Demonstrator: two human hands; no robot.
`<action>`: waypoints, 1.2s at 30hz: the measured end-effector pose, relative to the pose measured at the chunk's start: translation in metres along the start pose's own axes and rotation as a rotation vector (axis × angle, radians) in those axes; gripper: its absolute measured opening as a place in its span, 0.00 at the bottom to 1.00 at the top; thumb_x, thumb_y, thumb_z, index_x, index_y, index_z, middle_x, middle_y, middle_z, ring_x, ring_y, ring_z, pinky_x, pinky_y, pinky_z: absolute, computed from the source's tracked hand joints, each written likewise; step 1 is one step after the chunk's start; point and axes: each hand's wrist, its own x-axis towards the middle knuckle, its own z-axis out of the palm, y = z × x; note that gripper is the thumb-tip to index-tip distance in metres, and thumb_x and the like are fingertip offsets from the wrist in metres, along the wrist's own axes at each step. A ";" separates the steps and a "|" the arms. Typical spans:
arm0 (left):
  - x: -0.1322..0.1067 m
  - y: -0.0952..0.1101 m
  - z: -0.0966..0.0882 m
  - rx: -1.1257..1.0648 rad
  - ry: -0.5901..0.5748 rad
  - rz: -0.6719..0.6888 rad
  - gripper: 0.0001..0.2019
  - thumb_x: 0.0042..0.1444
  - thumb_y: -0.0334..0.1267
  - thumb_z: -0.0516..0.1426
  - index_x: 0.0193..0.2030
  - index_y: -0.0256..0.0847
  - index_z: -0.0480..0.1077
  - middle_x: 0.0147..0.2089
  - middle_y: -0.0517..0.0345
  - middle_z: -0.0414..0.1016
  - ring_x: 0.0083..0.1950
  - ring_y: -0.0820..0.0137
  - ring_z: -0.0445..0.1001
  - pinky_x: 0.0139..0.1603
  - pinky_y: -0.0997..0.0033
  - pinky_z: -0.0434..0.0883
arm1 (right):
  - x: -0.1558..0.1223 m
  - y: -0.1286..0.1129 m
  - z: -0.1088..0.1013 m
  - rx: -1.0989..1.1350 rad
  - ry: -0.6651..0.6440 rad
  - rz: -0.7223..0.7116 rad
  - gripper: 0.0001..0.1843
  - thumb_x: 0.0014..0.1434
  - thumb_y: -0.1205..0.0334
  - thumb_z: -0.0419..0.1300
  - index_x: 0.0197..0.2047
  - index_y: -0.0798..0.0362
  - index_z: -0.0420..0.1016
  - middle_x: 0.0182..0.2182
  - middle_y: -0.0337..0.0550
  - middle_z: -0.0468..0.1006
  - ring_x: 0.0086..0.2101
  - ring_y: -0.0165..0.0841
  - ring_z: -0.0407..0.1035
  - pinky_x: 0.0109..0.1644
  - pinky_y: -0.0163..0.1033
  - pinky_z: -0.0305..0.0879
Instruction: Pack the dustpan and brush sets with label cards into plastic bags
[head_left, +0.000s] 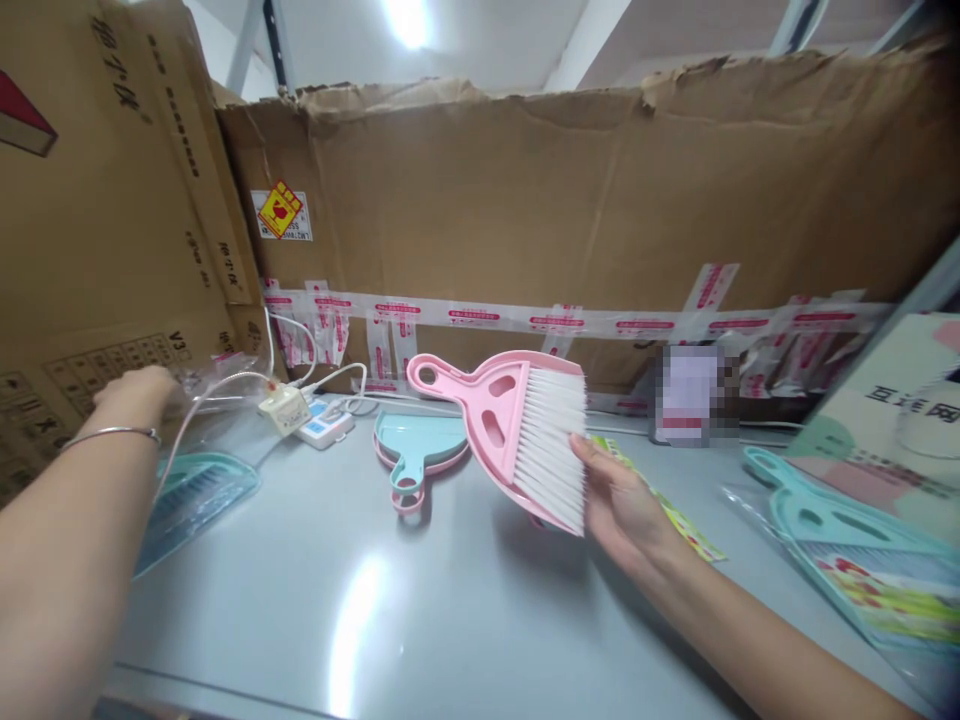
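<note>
The right hand [622, 500], at about 4 o'clock from the middle of the view, was closed on the bristle end of a pink brush [499, 420] (its thumb lay across the tips of the white bristles). A pink dustpan [566, 366] showed behind the brush, nested with it, and the pair was lifted off the grey counter [450, 620], its ringed handle pointing toward 10 o'clock. The left hand [139, 395] was stretched out at 9 o'clock, just beside clear plastic [225, 375]; its fingers were turned out of sight, so whether they pinched anything I could not tell. The step in hand looked like holding the nested pair up on the right while the left hand dealt with the plastic. The next move, as I judged it, called for a steady hold on the right, so the brush did not slip out of the pan, and for the left fingers to take the film clear of the white cable [184, 430] close by. Farther out, at 9 o'clock from the pink brush, a teal dustpan [431, 436] lay on top of a pink piece [407, 511]. A wrapped teal set [202, 490] lay at 8 o'clock, below the left hand. A bagged teal set [825, 525] lay between 3 and 4 o'clock, and a large carton [487, 200] stood across 12 o'clock.
</note>
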 end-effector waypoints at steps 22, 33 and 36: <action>-0.163 0.238 0.052 -1.457 -0.844 0.204 0.26 0.49 0.47 0.62 0.54 0.45 0.65 0.47 0.50 0.75 0.49 0.61 0.73 0.47 0.61 0.73 | -0.005 -0.002 0.001 -0.417 -0.018 -0.221 0.17 0.45 0.49 0.65 0.35 0.52 0.74 0.35 0.42 0.74 0.34 0.33 0.66 0.37 0.38 0.62; -0.184 0.272 0.011 -1.324 -0.620 0.679 0.15 0.53 0.41 0.59 0.47 0.41 0.68 0.54 0.48 0.70 0.52 0.62 0.71 0.48 0.64 0.71 | -0.028 -0.031 0.045 -1.211 -0.436 -1.228 0.06 0.54 0.64 0.59 0.38 0.50 0.68 0.38 0.45 0.64 0.43 0.39 0.63 0.46 0.49 0.64; -0.173 0.270 0.002 -1.238 -0.492 0.764 0.16 0.51 0.40 0.61 0.46 0.39 0.68 0.48 0.48 0.72 0.48 0.63 0.72 0.47 0.64 0.71 | -0.026 -0.045 0.057 -1.193 -0.537 -1.230 0.04 0.55 0.68 0.58 0.34 0.51 0.67 0.36 0.44 0.63 0.45 0.38 0.62 0.47 0.47 0.65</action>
